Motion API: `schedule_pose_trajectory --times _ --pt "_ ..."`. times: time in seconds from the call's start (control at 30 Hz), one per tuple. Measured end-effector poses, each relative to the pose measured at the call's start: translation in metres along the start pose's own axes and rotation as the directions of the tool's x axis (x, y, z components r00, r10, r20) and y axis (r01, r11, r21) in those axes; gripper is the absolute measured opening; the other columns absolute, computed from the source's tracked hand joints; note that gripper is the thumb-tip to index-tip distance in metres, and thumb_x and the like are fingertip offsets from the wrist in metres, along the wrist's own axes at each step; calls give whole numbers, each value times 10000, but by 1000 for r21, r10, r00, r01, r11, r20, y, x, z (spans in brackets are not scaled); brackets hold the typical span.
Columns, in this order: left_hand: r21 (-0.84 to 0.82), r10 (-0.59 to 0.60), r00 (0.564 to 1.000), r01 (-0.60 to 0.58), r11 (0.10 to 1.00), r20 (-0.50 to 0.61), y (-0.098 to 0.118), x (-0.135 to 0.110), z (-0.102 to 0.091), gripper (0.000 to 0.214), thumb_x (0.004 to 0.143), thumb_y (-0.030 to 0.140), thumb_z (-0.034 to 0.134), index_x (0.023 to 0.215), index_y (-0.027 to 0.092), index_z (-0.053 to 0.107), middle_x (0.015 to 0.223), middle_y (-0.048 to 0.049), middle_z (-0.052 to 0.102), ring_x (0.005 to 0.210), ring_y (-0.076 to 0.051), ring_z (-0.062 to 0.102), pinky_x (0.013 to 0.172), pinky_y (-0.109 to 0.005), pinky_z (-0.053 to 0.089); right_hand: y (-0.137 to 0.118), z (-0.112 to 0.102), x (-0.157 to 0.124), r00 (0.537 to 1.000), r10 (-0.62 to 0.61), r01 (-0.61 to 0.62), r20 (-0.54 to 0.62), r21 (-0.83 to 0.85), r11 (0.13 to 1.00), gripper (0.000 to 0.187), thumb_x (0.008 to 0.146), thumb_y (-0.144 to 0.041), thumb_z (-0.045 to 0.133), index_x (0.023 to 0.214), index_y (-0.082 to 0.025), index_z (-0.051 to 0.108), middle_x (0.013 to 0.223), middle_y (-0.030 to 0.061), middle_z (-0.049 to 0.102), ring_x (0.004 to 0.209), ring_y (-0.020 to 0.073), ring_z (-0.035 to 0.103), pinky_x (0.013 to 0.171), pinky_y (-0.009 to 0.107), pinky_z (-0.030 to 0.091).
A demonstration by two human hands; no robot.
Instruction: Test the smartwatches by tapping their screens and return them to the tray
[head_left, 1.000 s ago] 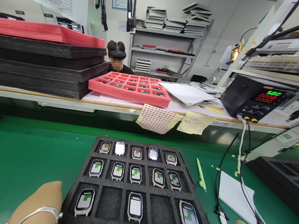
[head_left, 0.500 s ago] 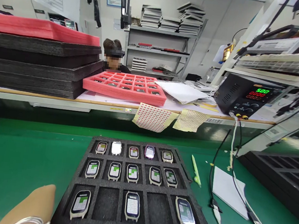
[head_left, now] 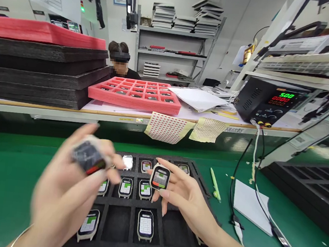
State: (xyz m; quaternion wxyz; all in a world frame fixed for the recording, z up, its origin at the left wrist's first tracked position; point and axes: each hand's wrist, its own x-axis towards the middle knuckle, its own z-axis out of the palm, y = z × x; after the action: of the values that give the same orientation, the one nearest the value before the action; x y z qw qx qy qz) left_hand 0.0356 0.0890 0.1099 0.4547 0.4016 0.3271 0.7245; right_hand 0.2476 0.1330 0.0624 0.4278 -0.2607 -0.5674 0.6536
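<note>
Left hand (head_left: 64,179) gripping a blurred glossy watch (head_left: 88,156), right hand (head_left: 188,195) pinching a pale-rimmed, round-cornered watch (head_left: 160,177).
Both are above a grainy black foam tray (head_left: 120,202), near its far left corner and far edge respectively; smooth green desk (head_left: 2,188) beneath.

Power supply display (head_left: 281,99), green 5.00; below, 0.000 twice

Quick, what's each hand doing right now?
Left hand: holding a blurred watch in its fingers.
Right hand: holding an upright watch between thumb and fingers, above the black tray.
</note>
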Motion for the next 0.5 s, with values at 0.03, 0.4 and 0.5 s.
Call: schedule_pose_trajectory --times 0.03,0.4,0.5 --pt "-6 -88 994 88 996 67 -8 4 2 472 759 156 718 1193 214 544 971 -34 632 754 -149 624 642 -245 533 0 -1 -1 1000 -3 3 -4 4 1000 569 813 -137 647 1341 -227 454 1006 85 620 744 183 645 485 231 541" --pt "2 -420 766 480 877 486 -77 5 -12 573 751 112 670 1284 200 478 1030 -94 628 917 -232 621 819 -393 525 5 -7 2 987 -50 32 -151 -123 992 316 856 -224 643 1163 -185 580 880 79 683 498 107 609 371 159 429" --pt "9 -399 754 463 886 522 -75 2 -11 545 802 137 637 1311 213 455 1027 -92 625 935 -236 613 834 -416 527 4 -6 0 987 -60 36 -148 -160 986 295 866 -231 638 1154 -193 584 922 93 693 479 92 599 367 150 428"
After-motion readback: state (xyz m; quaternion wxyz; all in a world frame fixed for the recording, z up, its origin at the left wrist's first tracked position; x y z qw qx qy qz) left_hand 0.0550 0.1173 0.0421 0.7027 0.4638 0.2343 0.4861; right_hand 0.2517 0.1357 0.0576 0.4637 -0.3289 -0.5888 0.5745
